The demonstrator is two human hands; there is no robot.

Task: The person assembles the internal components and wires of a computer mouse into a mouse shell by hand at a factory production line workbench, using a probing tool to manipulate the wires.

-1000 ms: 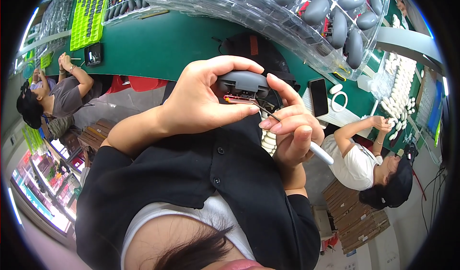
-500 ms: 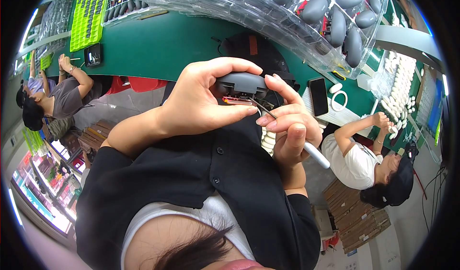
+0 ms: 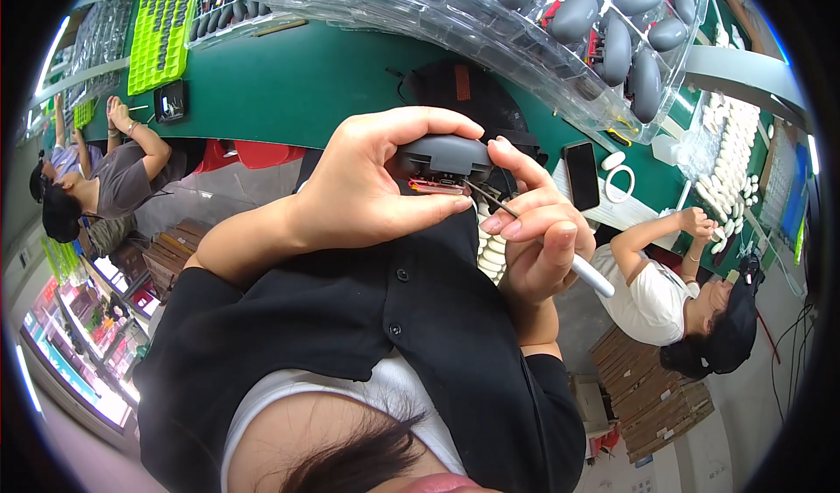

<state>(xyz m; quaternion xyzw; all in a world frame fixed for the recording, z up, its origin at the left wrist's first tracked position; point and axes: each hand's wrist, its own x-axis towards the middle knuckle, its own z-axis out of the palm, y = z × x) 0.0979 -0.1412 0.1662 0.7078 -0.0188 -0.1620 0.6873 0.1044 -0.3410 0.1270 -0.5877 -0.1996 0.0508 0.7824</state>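
Note:
My left hand [image 3: 354,187] is closed around a rounded dark grey plastic housing [image 3: 444,150], fingers over its top and thumb beneath. Its near side is open and shows a red circuit board [image 3: 429,185] with a small metal connector. Between the fingers of my right hand [image 3: 547,239] is a thin-shafted tool with a white handle [image 3: 592,276]; its kind is unclear. The dark tip reaches the board's right end beside the connector, though whether it touches cannot be made out. My right index finger rests at the housing's right end.
Stacked clear plastic trays [image 3: 490,34] with grey housings stand at the far right of the green table [image 3: 280,82]. A phone [image 3: 580,176] and white ring [image 3: 620,184] lie right, near many white parts [image 3: 731,160]. People work at left [image 3: 131,174] and right [image 3: 652,296].
The right hand and tool have shifted slightly right, and the handle end sits a little higher. The housing has moved slightly right and down in my left hand's grip.

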